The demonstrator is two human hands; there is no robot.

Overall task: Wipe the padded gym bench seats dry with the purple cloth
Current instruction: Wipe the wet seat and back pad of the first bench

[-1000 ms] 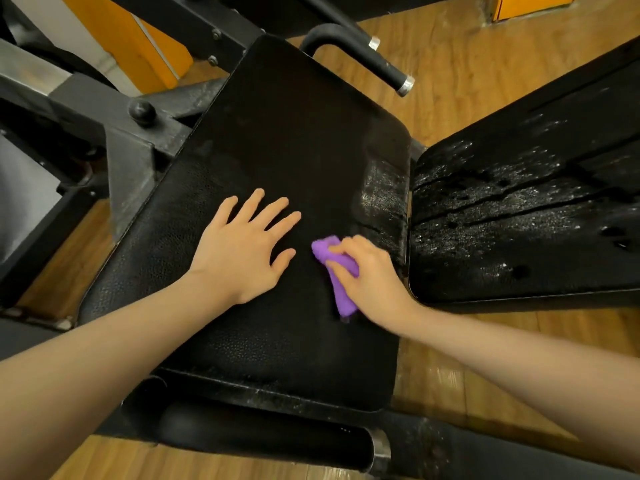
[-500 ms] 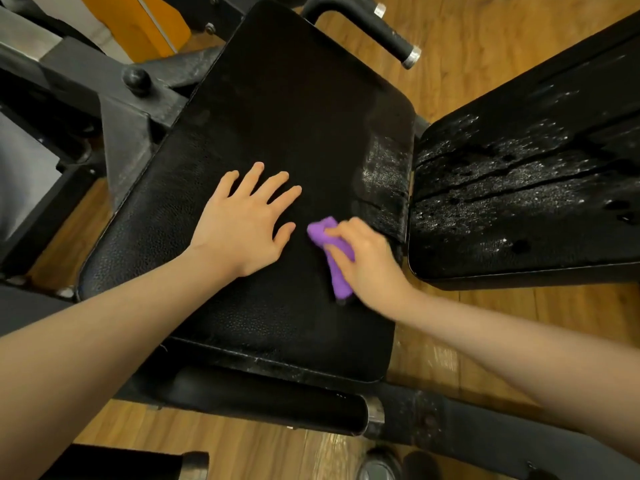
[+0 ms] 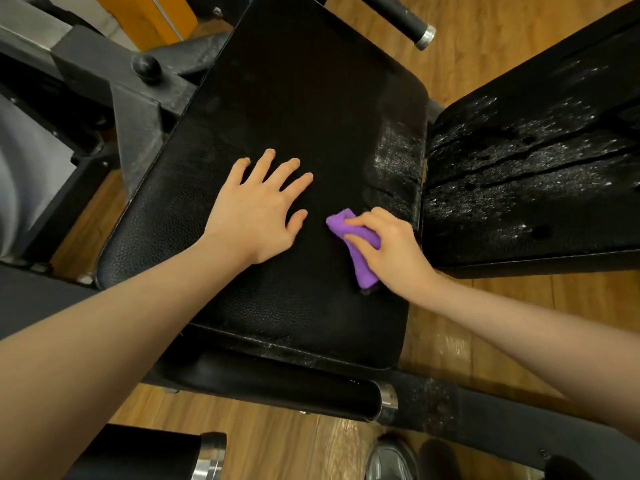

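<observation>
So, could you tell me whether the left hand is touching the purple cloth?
Apart. The head view shows bare black padded seat between the left hand, spread flat, and the purple cloth gripped by the right hand.

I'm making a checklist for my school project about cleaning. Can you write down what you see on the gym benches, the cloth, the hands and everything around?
Surface: near bench seat, black padded, mostly dull; droplets show along its right edge.
Job's things: purple cloth, bunched, lying on the near seat; second seat to the right, covered in droplets.
Clutter: nothing seen.
Grippers: left hand flat on the near seat, fingers spread; right hand grips the cloth.
Cables: nothing seen.
Surroundings: wooden floor; grey metal frame with a black knob; padded rollers with chrome end caps.
</observation>
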